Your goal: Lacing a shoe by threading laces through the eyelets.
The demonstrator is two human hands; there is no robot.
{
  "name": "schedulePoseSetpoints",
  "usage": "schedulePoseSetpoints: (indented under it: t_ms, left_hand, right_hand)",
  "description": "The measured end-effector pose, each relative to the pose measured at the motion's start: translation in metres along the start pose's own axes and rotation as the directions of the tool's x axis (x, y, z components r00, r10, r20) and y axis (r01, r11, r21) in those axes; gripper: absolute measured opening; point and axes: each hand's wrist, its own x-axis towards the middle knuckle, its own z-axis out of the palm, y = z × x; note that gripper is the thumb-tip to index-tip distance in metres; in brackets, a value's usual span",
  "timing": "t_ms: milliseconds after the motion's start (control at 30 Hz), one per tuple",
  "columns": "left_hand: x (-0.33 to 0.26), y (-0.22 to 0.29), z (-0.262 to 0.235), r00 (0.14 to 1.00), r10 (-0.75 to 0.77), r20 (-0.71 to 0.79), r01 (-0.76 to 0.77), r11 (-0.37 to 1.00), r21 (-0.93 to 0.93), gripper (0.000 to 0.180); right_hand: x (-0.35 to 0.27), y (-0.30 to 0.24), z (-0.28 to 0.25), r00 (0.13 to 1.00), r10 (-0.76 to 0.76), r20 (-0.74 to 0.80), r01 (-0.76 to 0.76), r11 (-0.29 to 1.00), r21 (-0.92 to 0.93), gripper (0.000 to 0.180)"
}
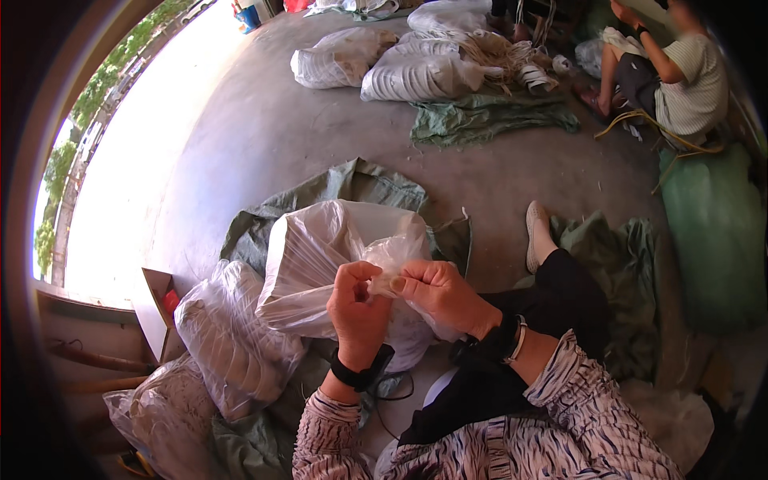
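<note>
The floor (320,136) is bare grey concrete, filling the middle and upper part of the frame. At the upper left it runs out into glaring daylight through a wide opening, with green trees (96,88) along the far left rim. The stretch of concrete between the centre and the upper heaps lies open; the lower half is crowded.

Green woven sacking (360,186) is spread on the floor at centre, another piece (488,118) lies in the upper middle, and more (620,264) sits at the right beside the person's outstretched leg in black trousers and a pale shoe (534,232).

At centre the left hand (360,308) and right hand (436,292) meet, fingers pinched shut on the gathered neck of a clear plastic bag (320,256), which rests just in front of the person on the sacking. Its contents cannot be made out. Both wrists carry dark bands.

To the lower left, two more clear bags (232,344) (160,408) hold pale stacked items, touching each other. An open cardboard box (156,308) stands at the left edge beside them.

At the top, filled white bags (416,76) lie heaped with loose pale cord (512,56). In the upper right another person (680,76) in a striped shirt sits on the floor, next to a large green bundle (716,240).
</note>
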Motion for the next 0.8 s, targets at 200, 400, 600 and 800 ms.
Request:
schedulePoseSetpoints:
  t_ms: [200, 400, 600, 800]
  left_hand:
    - [0.002, 0.002, 0.002, 1.0, -0.013, -0.009, 0.009, 0.944, -0.331, 0.012]
    - [0.008, 0.003, -0.001, 0.938, 0.333, 0.094, -0.337, 0.817, 0.467, 0.015]
    - [0.016, -0.018, -0.002, 0.965, 0.107, -0.239, -0.124, 0.991, -0.058, 0.021]
    - [0.019, -0.016, -0.029, 0.941, -0.337, 0.044, 0.215, 0.49, -0.845, 0.026]
  right_hand:
    - [-0.004, -0.016, -0.003, 0.991, 0.099, -0.086, -0.073, 0.962, 0.264, 0.021]
    - [-0.006, -0.006, -0.003, 0.995, 0.094, 0.021, -0.09, 0.987, -0.13, 0.029]
    - [-0.006, -0.004, -0.004, 0.993, 0.091, 0.076, -0.072, 0.972, -0.225, 0.031]
    - [-0.011, -0.01, -0.041, 0.988, 0.133, 0.083, -0.068, 0.842, -0.536, 0.029]
